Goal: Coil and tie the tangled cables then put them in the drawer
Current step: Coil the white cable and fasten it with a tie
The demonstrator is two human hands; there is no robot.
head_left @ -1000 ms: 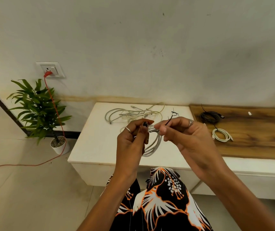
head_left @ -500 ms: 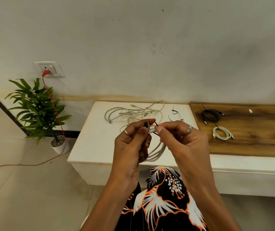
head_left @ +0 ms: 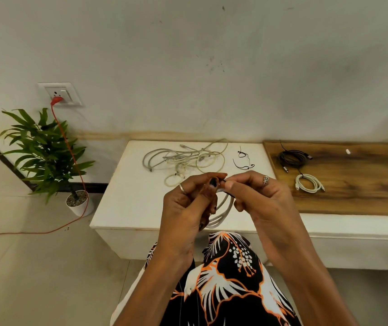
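My left hand (head_left: 189, 205) grips a coiled white cable (head_left: 223, 211) above the front edge of the white table (head_left: 127, 198). My right hand (head_left: 261, 198) pinches a thin black tie (head_left: 229, 192) against the top of that coil, fingertips meeting the left thumb. A tangle of grey-white cables (head_left: 186, 161) lies at the table's back. Two loose black ties (head_left: 243, 160) lie beside it. A coiled black cable (head_left: 293, 158) and a coiled white cable (head_left: 309, 183) rest on the wooden top (head_left: 358, 184). No drawer is in view.
A potted plant (head_left: 44, 151) stands on the floor at the left. A red cord (head_left: 70, 147) runs from the wall socket (head_left: 60, 94) past the pot and across the floor. A small white piece (head_left: 348, 151) lies on the wooden top. My patterned lap fills the bottom centre.
My right hand has drawn in towards the left, and the black tie's loose end that stuck up is now tucked between the fingertips. Both hands sit slightly closer together over the coil.
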